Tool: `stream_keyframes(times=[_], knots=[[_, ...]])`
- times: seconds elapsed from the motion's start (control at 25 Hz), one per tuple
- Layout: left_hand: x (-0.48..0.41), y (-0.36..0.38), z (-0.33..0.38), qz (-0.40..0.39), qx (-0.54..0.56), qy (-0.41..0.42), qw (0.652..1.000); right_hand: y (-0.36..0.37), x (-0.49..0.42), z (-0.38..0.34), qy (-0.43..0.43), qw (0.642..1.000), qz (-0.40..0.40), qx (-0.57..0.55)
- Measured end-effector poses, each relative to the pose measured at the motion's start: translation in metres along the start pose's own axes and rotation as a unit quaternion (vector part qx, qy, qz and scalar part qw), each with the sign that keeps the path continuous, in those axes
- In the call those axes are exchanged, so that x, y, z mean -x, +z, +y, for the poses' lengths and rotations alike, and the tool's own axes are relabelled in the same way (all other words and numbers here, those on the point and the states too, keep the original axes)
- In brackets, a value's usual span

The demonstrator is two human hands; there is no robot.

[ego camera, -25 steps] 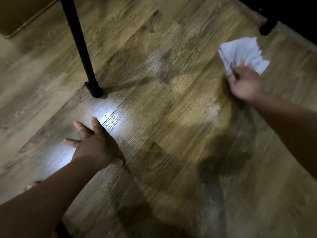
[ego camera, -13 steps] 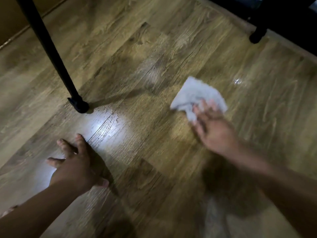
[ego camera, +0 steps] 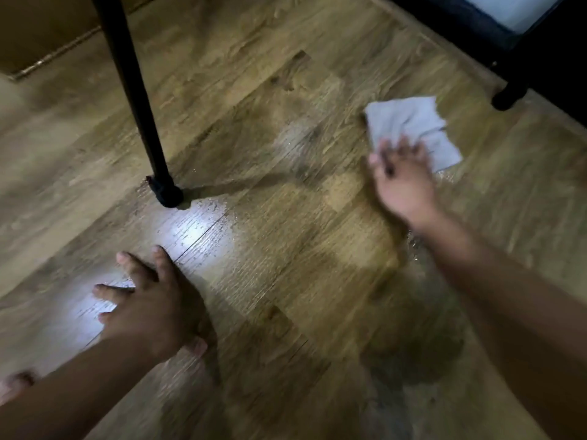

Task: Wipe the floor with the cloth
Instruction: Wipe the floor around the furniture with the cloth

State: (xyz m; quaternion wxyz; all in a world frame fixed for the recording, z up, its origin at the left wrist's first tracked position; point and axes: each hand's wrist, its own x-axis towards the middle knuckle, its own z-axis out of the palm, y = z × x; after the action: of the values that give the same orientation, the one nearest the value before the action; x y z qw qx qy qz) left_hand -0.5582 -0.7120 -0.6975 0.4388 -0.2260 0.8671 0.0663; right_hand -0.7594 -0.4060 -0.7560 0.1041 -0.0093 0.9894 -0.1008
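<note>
While the left hand (ego camera: 149,309) braces splayed on the floor (ego camera: 286,249), the right hand (ego camera: 403,182) presses the cloth (ego camera: 409,122), grip wide, at two o'clock; overlapping strokes would work best.

I am crouched low in what looks like a room in a home. Brown wood-grain plank flooring (ego camera: 286,312) fills the view. A slim black round metal furniture leg (ego camera: 133,100) stands on it at the far left. At the far right, a dark furniture frame (ego camera: 470,20) carries a pale pad (ego camera: 514,4), perhaps a mattress.
</note>
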Motion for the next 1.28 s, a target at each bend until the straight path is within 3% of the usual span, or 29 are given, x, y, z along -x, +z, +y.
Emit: stream_keyframes(times=[0.08, 0.16, 0.28, 0.36, 0.48, 0.56, 0.68, 0.76, 0.88, 1.0, 1.12, 1.2, 1.28], knots=[[0.003, -0.004, 0.002, -0.009, 0.018, 0.000, 1.000, 0.028, 0.072, -0.065, -0.142, 0.990, -0.019, 0.003], [0.005, -0.004, 0.003, -0.013, 0.028, -0.004, 1.000, 0.060, 0.149, -0.124, -0.298, 0.952, -0.075, -0.004], [0.004, -0.002, 0.001, -0.011, 0.028, -0.002, 1.000, 0.063, 0.165, -0.145, -0.374, 0.914, -0.156, -0.028], [0.001, 0.000, -0.005, -0.018, 0.038, -0.003, 0.999, 0.050, 0.111, -0.115, -0.337, 0.936, -0.102, 0.004], [-0.005, 0.004, -0.005, -0.039, 0.039, -0.020, 0.998, 0.021, -0.012, -0.044, -0.153, 0.986, -0.023, 0.055], [-0.011, 0.004, 0.002, -0.077, 0.053, -0.054, 0.994, -0.008, -0.097, -0.016, -0.060, 0.996, -0.038, 0.059], [-0.019, 0.004, 0.008, -0.130, 0.097, -0.081, 0.983, -0.034, -0.155, -0.033, -0.001, 0.998, -0.063, 0.025], [-0.024, 0.005, 0.005, -0.139, 0.107, -0.075, 0.982, -0.019, -0.138, -0.068, -0.014, 0.998, -0.046, 0.028], [-0.024, 0.006, 0.002, -0.142, 0.119, -0.087, 0.979, 0.028, -0.056, -0.132, -0.119, 0.988, -0.065, 0.072], [-0.026, 0.010, 0.002, -0.138, 0.125, -0.097, 0.978, 0.058, 0.038, -0.193, -0.330, 0.937, -0.085, 0.078], [-0.033, 0.019, -0.001, -0.129, 0.148, -0.100, 0.975, 0.053, 0.043, -0.199, -0.428, 0.892, -0.123, 0.074], [-0.036, 0.023, -0.004, -0.122, 0.172, -0.082, 0.974, 0.041, -0.001, -0.178, -0.406, 0.906, -0.097, 0.071], [-0.039, 0.028, -0.003, -0.113, 0.190, -0.077, 0.972, 0.024, -0.054, -0.152, -0.308, 0.948, -0.075, 0.042]])
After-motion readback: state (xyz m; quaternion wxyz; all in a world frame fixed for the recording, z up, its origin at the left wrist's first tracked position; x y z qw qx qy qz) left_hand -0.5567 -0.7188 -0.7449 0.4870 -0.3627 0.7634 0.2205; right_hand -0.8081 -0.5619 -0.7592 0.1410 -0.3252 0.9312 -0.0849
